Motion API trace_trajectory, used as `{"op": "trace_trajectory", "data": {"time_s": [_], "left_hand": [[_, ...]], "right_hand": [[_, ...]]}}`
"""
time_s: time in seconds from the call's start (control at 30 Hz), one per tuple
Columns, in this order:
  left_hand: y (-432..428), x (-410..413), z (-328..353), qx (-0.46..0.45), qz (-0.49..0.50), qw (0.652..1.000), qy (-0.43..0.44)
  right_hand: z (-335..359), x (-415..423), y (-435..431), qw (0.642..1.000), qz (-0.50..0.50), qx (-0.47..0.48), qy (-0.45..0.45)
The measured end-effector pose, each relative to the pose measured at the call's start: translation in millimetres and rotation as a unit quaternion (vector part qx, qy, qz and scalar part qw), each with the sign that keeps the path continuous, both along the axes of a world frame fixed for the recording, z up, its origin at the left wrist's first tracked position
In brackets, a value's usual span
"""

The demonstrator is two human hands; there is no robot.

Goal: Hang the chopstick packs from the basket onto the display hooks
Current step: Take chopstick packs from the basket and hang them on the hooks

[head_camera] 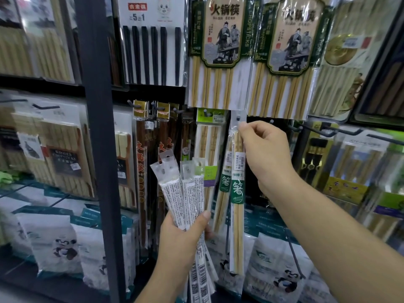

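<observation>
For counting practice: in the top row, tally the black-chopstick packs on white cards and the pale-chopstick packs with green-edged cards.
Black-chopstick packs: 1
Green-edged-card packs: 2, one beside the other
Total: 3
</observation>
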State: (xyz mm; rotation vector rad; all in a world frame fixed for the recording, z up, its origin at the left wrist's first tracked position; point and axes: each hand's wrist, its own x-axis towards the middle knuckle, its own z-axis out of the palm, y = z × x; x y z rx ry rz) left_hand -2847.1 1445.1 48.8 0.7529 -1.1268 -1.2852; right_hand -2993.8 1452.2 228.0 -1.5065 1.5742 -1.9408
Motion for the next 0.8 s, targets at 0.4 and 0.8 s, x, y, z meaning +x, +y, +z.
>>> {"op": "trace_trajectory", "data": {"time_s": [0.4,0.8], "left_hand": [[0.1,2.1,0.2,0.002,-0.006,1.000,0.003],[9.2,0.4,5.3,0.024,-0.022,0.999,0.006]], "right_hand": [[-13.7,-5.9,-5.8,0.998,-0.051,0.031,0.034],[-68.9,14.0,18.0,0.977,0.085,0.175,0.091]]}}
